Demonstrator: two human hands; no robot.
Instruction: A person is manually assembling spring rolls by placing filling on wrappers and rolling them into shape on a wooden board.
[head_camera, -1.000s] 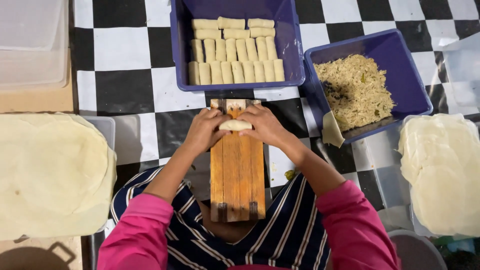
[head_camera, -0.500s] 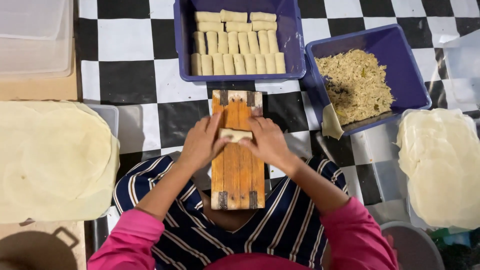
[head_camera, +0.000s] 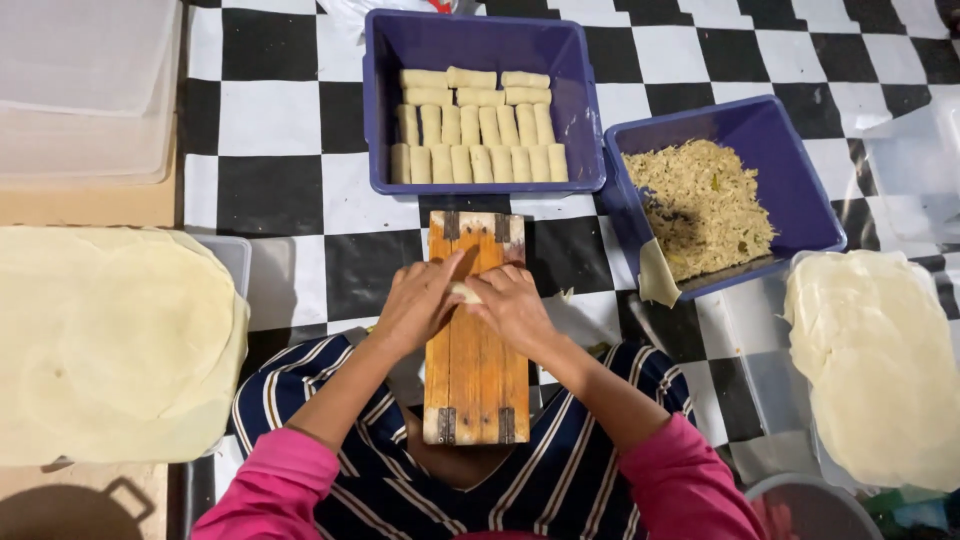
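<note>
Head view: left hand and right hand meet mid-board on the wooden board, which lies on the person's lap. Both hands curled, fingertips pressed on a small pale roll between them; roll sits on the board's upper half, mostly covered by fingers. Just beyond the board's far end: blue tub holding finished rolls in rows. To its right, touching, a second blue tub with shredded filling. Stack of round wrappers at left edge of the checkered floor cloth; another wrapper stack at right.
</note>
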